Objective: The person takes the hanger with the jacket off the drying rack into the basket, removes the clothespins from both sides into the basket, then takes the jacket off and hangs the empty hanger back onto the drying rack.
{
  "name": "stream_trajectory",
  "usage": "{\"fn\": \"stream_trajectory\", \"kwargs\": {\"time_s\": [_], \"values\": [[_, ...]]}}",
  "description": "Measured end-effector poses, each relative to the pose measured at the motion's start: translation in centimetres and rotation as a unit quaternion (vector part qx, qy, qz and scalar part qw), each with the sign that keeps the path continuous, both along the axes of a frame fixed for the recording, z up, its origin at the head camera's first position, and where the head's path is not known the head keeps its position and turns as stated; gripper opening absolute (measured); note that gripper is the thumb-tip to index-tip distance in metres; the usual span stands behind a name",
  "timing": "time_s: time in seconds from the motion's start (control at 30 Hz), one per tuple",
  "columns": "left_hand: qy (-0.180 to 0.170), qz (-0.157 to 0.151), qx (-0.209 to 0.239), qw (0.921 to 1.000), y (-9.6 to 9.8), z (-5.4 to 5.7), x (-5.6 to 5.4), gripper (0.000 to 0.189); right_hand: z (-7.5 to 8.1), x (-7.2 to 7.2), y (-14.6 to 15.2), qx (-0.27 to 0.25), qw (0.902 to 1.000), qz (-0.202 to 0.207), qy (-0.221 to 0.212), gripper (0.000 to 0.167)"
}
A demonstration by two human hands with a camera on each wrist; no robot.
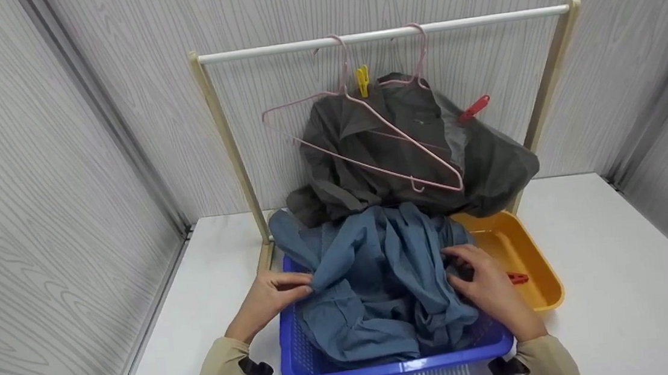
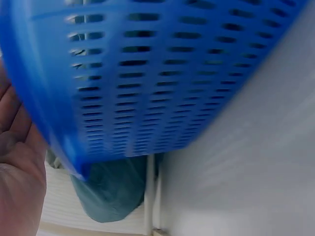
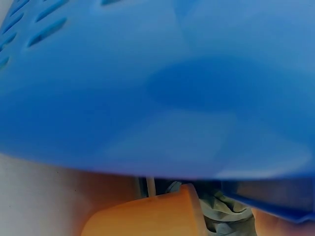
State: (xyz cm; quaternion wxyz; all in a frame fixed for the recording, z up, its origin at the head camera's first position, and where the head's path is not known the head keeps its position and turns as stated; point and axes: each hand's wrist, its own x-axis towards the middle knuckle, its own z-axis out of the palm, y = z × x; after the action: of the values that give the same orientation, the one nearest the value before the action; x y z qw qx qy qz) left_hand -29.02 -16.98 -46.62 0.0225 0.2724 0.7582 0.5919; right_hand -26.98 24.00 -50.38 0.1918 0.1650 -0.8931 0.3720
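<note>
A crumpled blue garment lies bunched in a blue plastic basket with perforated walls. At its left side my left hand pinches a fold between thumb and fingers. My right hand holds the cloth at the right side, its thumb and fingertips partly lost in the folds. From below, the left wrist view shows the basket's slotted wall, with part of the garment hanging past the rim. The basket wall fills most of the right wrist view.
Behind stands a drying rack with two pink hangers. Dark grey clothing hangs there, with a yellow clothespin and a red clothespin on it. An orange tray holding a red clothespin sits behind the basket's right side.
</note>
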Motion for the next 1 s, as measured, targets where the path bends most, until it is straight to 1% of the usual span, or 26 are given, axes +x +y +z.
{"fn": "stream_trajectory", "kwargs": {"time_s": [0.1, 0.23, 0.4, 0.47, 0.53, 0.7, 0.8, 0.83, 0.9, 0.93, 1.0], "values": [[0.014, 0.009, 0.001, 0.9999, 0.0, -0.6, 0.3, 0.017, 0.1, -0.1, 0.0, -0.005, 1.0, -0.003, -0.002, 0.041], [0.044, 0.023, 0.015, 0.9987, 0.2, -1.3, 0.5, 0.016, 0.2, -0.2, 0.0, -0.012, 0.9999, -0.009, -0.007, 0.04], [0.058, 0.049, 0.014, 0.997, 0.6, -1.9, 1.0, 0.012, 0.0, -0.1, 0.0, -0.018, 0.9998, -0.008, -0.007, 0.039], [0.071, 0.058, 0.007, 0.9957, 0.7, -2.0, 1.3, 0.011, -0.1, -0.1, 0.0, -0.025, 0.9997, -0.006, -0.006, 0.037], [0.089, 0.061, -0.002, 0.9941, 0.9, -2.0, 1.4, 0.011, -0.1, 0.0, 0.1, -0.032, 0.9995, -0.005, -0.005, 0.035], [0.148, 0.058, -0.045, 0.9862, 1.3, -1.7, 1.5, 0.011, 0.1, -0.1, 0.4, -0.05, 0.9987, -0.003, -0.009, 0.03], [0.171, 0.056, -0.058, 0.9821, 1.5, -1.7, 1.4, 0.013, 0.4, -0.1, 1.0, -0.083, 0.9965, -0.001, -0.006, 0.026], [0.175, 0.055, -0.056, 0.9815, 1.5, -1.7, 1.4, 0.013, 0.6, 0.0, 1.3, -0.099, 0.9951, -0.004, -0.002, 0.025], [0.169, 0.052, -0.047, 0.9831, 1.3, -2.5, 1.0, 0.014, 0.7, 0.0, 1.9, -0.13, 0.9914, -0.009, 0.008, 0.023], [0.159, 0.05, -0.036, 0.9853, 1.1, -2.9, 0.8, 0.015, 0.8, 0.1, 2.3, -0.142, 0.9898, -0.011, 0.011, 0.023], [0.133, 0.052, -0.006, 0.9897, 0.7, -3.9, 0.4, 0.017, 0.6, 0.1, 3.1, -0.141, 0.9897, -0.02, 0.01, 0.023]]}}
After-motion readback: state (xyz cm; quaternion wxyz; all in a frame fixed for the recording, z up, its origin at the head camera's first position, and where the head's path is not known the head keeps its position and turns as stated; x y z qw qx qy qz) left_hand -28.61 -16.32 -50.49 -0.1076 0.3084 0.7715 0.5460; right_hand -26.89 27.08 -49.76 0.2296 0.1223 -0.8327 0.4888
